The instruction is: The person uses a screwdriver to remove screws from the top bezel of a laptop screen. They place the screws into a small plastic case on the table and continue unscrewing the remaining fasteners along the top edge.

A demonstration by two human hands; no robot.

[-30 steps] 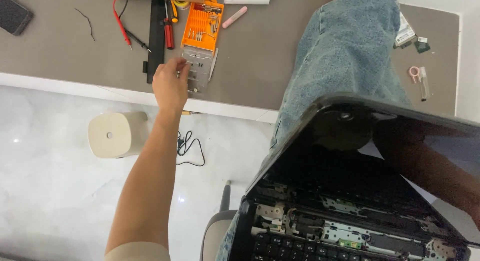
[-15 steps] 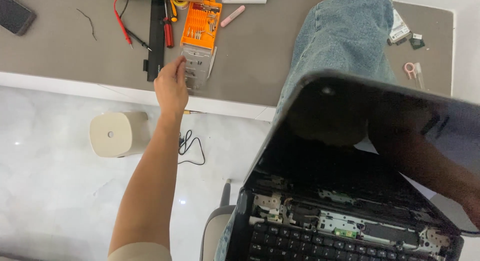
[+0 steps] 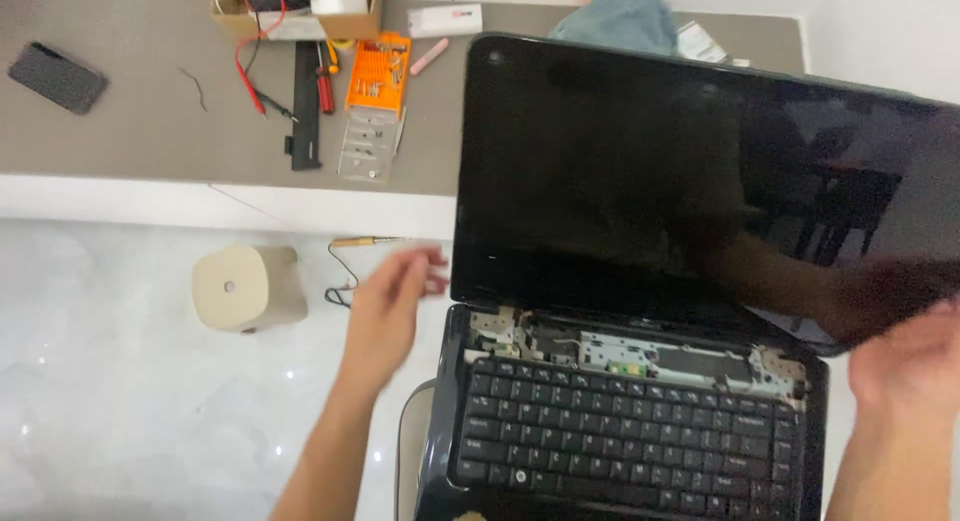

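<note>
Head view, near to far. A black laptop (image 3: 640, 431) rests on the person's lap, its keyboard (image 3: 620, 441) nearest the camera. The trim strip above the keys is off, so the hinge brackets (image 3: 495, 326) and a small circuit board (image 3: 625, 356) lie exposed between keyboard and screen. The dark screen (image 3: 700, 171) stands open and tilts back toward the right. The right hand (image 3: 900, 361) meets the screen's lower right corner; whether its fingers actually clasp the edge cannot be told, as they are hidden behind the panel. The left hand (image 3: 390, 306) is blurred, fingers spread and holding nothing, just beside the laptop's left hinge corner.

Judged from this posture, the screen is best steadied at both lower corners, so the bare hinges carry no twist and the exposed board stays untouched.

Beyond the left hand, on the white floor (image 3: 90, 381), stand a cream cylindrical object (image 3: 248, 287) and a thin wooden-handled tool (image 3: 362, 242). Farther off, the grey mat (image 3: 140, 131) bears an orange screwdriver-bit case (image 3: 378, 73) with a clear lid (image 3: 368, 146), a black strip (image 3: 306, 106), red test leads (image 3: 250, 66), a cardboard box (image 3: 295, 6) and a dark phone (image 3: 57, 77).
</note>
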